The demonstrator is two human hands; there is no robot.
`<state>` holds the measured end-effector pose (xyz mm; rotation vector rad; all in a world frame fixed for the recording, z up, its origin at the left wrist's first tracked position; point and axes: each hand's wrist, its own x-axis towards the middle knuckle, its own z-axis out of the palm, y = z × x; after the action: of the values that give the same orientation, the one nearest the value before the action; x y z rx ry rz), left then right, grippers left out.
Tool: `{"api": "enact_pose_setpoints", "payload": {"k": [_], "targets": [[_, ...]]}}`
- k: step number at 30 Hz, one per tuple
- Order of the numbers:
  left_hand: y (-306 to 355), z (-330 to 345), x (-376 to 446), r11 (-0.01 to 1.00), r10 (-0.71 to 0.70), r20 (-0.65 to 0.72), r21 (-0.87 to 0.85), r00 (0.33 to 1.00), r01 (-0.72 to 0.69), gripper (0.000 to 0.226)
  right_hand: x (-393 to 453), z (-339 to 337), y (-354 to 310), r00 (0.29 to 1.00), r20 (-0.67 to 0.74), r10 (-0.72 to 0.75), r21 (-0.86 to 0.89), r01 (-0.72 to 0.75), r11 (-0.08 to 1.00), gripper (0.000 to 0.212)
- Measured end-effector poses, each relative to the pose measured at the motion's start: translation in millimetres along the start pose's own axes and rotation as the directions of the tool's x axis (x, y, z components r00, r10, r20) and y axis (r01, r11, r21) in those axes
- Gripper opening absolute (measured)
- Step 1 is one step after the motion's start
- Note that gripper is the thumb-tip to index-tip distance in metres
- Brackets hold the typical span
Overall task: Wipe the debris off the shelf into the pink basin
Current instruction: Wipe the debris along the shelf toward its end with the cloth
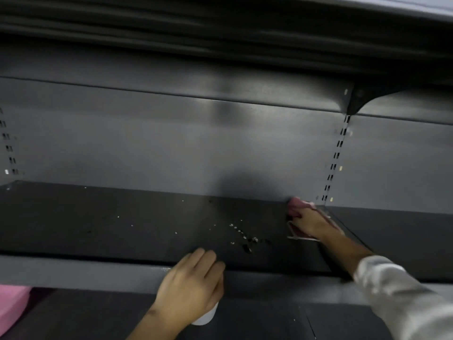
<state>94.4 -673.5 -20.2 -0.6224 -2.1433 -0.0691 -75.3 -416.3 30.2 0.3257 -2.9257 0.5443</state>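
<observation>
A dark grey metal shelf (103, 227) runs across the view, with pale and dark debris (245, 238) scattered near its middle. My right hand (310, 223) presses a pink cloth (297, 204) onto the shelf at its back right corner, beside the debris. My left hand (193, 285) rests at the shelf's front edge, fingers curled over a white object (207, 317) that is mostly hidden under the palm. The pink basin (12, 305) shows only as a corner at the lower left, below the shelf.
A grey back panel with slotted uprights (334, 160) stands behind the shelf. An upper shelf (220, 28) overhangs, held by a bracket (360, 99) at the right. A lower dark shelf (269, 320) lies beneath.
</observation>
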Motion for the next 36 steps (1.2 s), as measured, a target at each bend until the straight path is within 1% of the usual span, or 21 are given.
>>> {"api": "enact_pose_setpoints", "payload": {"k": [2, 4, 6, 8, 10, 12, 15, 16, 17, 19, 21, 23, 25, 27, 28, 30, 32, 34, 36], "targets": [[0, 2, 0, 1.000, 0.005, -0.018, 0.014, 1.000, -0.005, 0.024, 12, 16, -32, 0.988, 0.081, -0.133, -0.010, 0.134, 0.991, 0.035], [0, 2, 1, 1.000, 0.009, -0.024, 0.019, 1.000, -0.009, 0.025, 17, 28, -60, 0.957, 0.134, -0.257, 0.036, 0.255, 0.966, 0.036], [1, 1, 1, 1.000, 0.011, -0.019, 0.024, 1.000, -0.011, 0.024, 18, 38, -79, 0.930, 0.149, -0.336, 0.126, 0.319, 0.939, 0.034], [2, 0, 1, 1.000, 0.006, -0.025, 0.016, 1.000, -0.005, 0.025, 16, 42, -86, 0.915, 0.147, -0.375, 0.204, 0.343, 0.917, 0.032], [0, -3, 1, 1.000, -0.008, -0.031, 0.003, 0.999, 0.008, 0.026, 14, 35, -80, 0.921, 0.077, -0.382, 0.287, 0.346, 0.893, 0.033], [-6, -7, -1, 1.000, -0.012, -0.020, 0.020, 1.000, 0.013, 0.027, 14, 20, -55, 0.937, -0.029, -0.349, 0.330, 0.338, 0.881, 0.033], [-20, -12, -5, 0.997, -0.059, -0.009, 0.046, 0.998, 0.059, 0.027, 23, -6, 6, 0.966, -0.122, -0.230, 0.260, 0.255, 0.931, 0.030], [-23, -12, -6, 0.996, -0.072, -0.015, 0.049, 0.997, 0.072, 0.027, 28, -9, 24, 0.973, -0.125, -0.196, 0.245, 0.221, 0.944, 0.030], [-25, -12, -6, 0.996, -0.070, -0.019, 0.058, 0.997, 0.071, 0.026, 34, -8, 35, 0.982, -0.094, -0.165, 0.228, 0.182, 0.957, 0.031], [-23, -9, -6, 0.995, -0.041, -0.016, 0.095, 0.999, 0.042, 0.026, 52, 6, 39, 0.990, 0.011, -0.143, 0.124, 0.141, 0.982, 0.033], [-21, -6, -5, 0.994, -0.029, -0.014, 0.108, 0.999, 0.030, 0.026, 65, 23, 19, 0.976, 0.062, -0.207, 0.048, 0.205, 0.978, 0.035], [-21, -7, -6, 0.993, -0.033, 0.001, 0.111, 0.999, 0.033, 0.025, 67, 37, -16, 0.937, 0.086, -0.338, 0.107, 0.329, 0.938, 0.035], [-19, -8, -6, 0.991, -0.046, 0.015, 0.125, 0.999, 0.044, 0.025, 62, 47, -54, 0.878, 0.123, -0.463, 0.167, 0.442, 0.881, 0.033], [-18, -9, -5, 0.989, -0.058, 0.021, 0.139, 0.998, 0.055, 0.026, 51, 56, -87, 0.828, 0.142, -0.542, 0.244, 0.501, 0.830, 0.032], [-18, -10, -5, 0.988, -0.065, 0.022, 0.138, 0.998, 0.061, 0.026, 44, 58, -99, 0.822, 0.145, -0.550, 0.284, 0.498, 0.819, 0.032], [-20, -13, -4, 0.990, -0.074, 0.020, 0.124, 0.997, 0.071, 0.026, 35, 52, -109, 0.833, 0.136, -0.536, 0.345, 0.467, 0.814, 0.033], [-23, -18, -5, 0.991, -0.064, 0.034, 0.120, 0.997, 0.059, 0.026, 29, 31, -101, 0.866, 0.044, -0.498, 0.347, 0.454, 0.820, 0.031], [-30, -23, -9, 0.991, -0.041, 0.053, 0.127, 0.998, 0.034, 0.026, 22, 4, -78, 0.909, -0.090, -0.407, 0.325, 0.413, 0.851, 0.028], [-42, -30, -16, 0.993, -0.035, 0.060, 0.113, 0.998, 0.028, 0.027, 9, -21, -46, 0.948, -0.147, -0.282, 0.303, 0.314, 0.899, 0.026]]}}
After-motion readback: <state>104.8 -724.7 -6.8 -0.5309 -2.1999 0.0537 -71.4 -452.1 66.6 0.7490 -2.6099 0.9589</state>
